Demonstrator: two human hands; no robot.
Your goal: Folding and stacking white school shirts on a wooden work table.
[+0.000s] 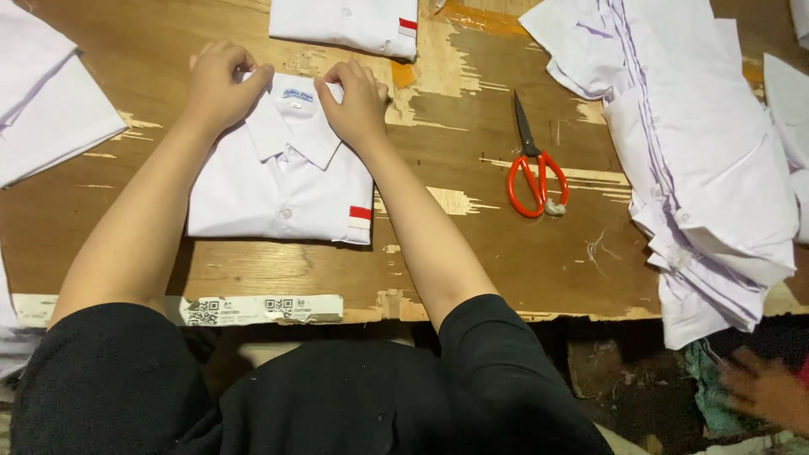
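A folded white shirt (270, 190) with a red-and-white patch on its pocket lies on the worn wooden table (472, 253) in front of me. My left hand (217, 84) pinches the left side of the shirt's collar. My right hand (358, 101) pinches the collar's right side. Both hands rest at the far end of the shirt, fingers curled on the fabric.
Another folded white shirt (345, 24) lies beyond. Orange-handled scissors (533, 164) lie to the right. A heap of unfolded white shirts (699, 160) covers the right side, more white cloth (46, 109) the left. Another person's blurred hand (763, 388) shows at the bottom right.
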